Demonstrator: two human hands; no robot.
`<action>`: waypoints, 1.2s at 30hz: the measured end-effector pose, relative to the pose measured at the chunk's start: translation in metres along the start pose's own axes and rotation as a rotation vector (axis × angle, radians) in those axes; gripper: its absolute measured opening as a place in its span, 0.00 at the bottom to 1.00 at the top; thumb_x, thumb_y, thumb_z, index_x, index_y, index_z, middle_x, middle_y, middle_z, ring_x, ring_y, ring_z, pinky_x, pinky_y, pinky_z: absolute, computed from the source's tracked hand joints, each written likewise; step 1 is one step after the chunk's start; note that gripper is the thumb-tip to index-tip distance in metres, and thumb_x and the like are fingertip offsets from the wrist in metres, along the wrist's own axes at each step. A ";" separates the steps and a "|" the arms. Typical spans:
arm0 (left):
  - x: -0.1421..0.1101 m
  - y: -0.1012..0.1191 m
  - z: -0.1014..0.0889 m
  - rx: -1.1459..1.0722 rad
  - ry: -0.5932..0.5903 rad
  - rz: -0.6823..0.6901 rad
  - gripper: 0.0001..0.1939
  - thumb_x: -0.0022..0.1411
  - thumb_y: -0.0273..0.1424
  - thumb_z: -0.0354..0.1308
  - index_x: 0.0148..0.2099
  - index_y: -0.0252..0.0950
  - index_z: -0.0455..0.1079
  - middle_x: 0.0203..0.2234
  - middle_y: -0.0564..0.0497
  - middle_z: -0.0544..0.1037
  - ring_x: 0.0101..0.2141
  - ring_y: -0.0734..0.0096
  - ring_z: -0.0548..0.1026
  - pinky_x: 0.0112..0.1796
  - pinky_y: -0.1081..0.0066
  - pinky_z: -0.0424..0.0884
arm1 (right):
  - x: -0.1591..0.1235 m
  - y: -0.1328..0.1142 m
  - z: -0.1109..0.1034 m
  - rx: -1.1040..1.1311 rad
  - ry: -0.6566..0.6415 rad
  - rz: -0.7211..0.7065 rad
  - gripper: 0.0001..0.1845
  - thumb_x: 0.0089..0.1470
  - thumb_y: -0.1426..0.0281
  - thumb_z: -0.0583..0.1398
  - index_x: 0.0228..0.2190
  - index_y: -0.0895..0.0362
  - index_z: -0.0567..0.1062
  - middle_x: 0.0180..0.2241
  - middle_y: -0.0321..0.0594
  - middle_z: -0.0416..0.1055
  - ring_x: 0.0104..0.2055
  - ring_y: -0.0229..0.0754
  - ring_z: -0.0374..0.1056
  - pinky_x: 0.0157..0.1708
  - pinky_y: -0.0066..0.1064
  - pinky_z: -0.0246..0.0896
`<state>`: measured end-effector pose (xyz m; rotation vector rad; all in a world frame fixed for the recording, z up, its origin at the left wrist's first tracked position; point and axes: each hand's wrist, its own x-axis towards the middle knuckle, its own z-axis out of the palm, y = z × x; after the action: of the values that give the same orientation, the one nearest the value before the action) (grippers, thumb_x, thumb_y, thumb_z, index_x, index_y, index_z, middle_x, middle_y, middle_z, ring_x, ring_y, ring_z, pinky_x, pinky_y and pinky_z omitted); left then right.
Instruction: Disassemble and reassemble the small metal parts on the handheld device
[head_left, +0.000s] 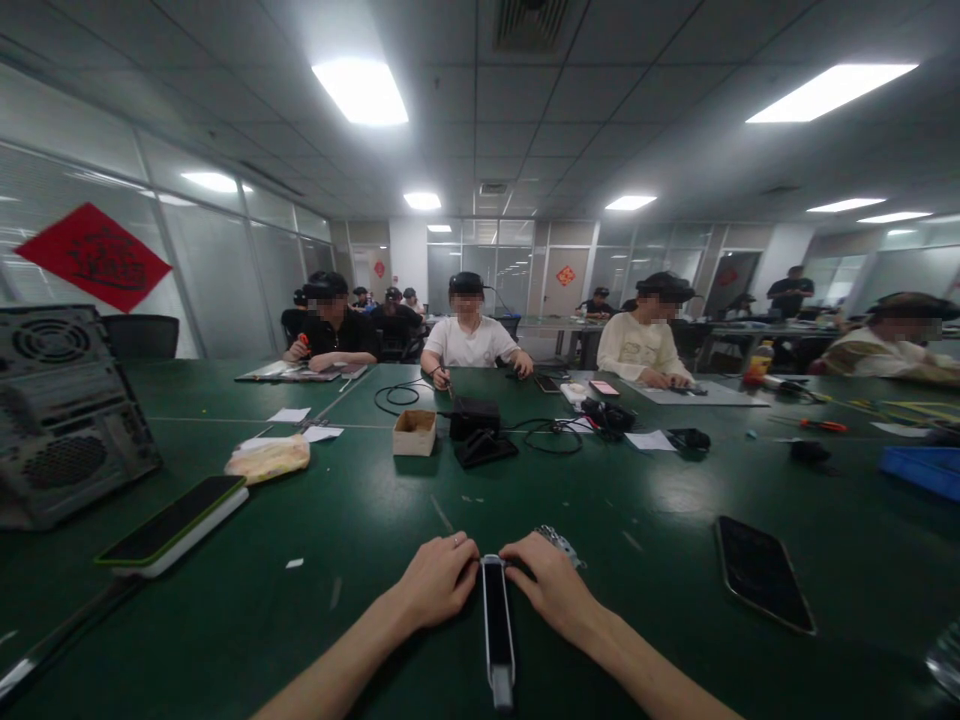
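A slim, long device [496,620] with a black face and a whitish frame lies on the green table, its grey narrower end toward me. My left hand [441,580] is closed, its curled fingertips at the left side of the device's far end. From the other side, my right hand [551,585] pinches at the same end with thumb and fingers. What exactly the fingertips grip there is too small to make out. Just beyond my right hand lies a small silvery metal piece [561,545], partly covered by it.
A phone [763,575] lies at right, a green-edged black-and-white device [176,525] at left beside a computer case [71,420]. Farther off are a small cardboard box [414,434], a black box [475,415] with cables and a blue tray [922,472]. Several people sit across the table.
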<state>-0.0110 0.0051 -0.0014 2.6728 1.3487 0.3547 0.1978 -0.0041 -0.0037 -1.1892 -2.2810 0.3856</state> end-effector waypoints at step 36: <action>0.004 -0.001 0.002 0.020 -0.005 0.029 0.09 0.67 0.30 0.43 0.41 0.37 0.65 0.35 0.49 0.71 0.34 0.68 0.71 0.36 0.71 0.66 | -0.002 0.011 0.003 -0.017 0.036 -0.069 0.08 0.56 0.74 0.58 0.39 0.58 0.74 0.38 0.42 0.73 0.41 0.43 0.66 0.42 0.35 0.63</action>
<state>-0.0090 0.0085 -0.0028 2.7095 1.3207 0.3396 0.2043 0.0010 -0.0118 -1.1129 -2.2915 0.3171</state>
